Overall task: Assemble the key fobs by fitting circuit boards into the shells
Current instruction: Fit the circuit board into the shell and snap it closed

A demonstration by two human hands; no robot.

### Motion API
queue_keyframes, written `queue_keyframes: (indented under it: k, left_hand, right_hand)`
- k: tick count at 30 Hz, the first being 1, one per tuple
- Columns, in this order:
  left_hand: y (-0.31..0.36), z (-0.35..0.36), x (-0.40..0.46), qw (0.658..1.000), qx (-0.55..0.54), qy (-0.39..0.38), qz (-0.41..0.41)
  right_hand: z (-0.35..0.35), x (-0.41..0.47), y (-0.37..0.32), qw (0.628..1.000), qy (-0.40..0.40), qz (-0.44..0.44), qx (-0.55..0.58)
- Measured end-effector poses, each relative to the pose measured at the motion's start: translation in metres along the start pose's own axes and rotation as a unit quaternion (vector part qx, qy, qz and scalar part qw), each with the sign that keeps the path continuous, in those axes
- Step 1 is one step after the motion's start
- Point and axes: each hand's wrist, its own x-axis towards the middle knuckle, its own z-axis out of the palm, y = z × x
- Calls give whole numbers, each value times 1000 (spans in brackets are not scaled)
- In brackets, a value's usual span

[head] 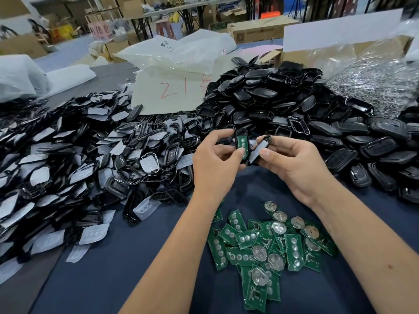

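Shell point(240, 141) with a green board seated inside it.
Left hand point(215, 162) pinches it; right hand point(294, 162) pinches a second shell half point(260, 148).

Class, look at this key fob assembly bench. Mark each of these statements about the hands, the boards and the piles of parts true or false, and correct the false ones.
1. The left hand holds a black shell with a green circuit board in it. True.
2. The right hand is empty. False: it pinches a second shell piece beside the first.
3. The loose circuit boards lie on the dark blue cloth near the person. True.
4. All the loose boards lie with their round metal battery clips down. False: several show their clips on top.
5. The pile of plain black shells lies on the right of the bench. True.
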Motion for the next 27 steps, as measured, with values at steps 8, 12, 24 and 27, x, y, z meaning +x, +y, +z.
queue_keyframes:
  k: [8,12,24,27]
  left_hand:
    - [2,4,-3,994,86,-22,58]
    - [3,6,-3,990,116,-32,74]
    - [11,3,-8,962,219,-67,147]
    - [10,3,-7,965,214,-63,136]
  right_hand:
    - [3,-2,1,999,10,-17,-27]
    - [5,-2,3,998,29,-31,-39]
    - [7,-4,3,990,58,-58,-116]
    - [8,-4,5,976,95,-68,-185]
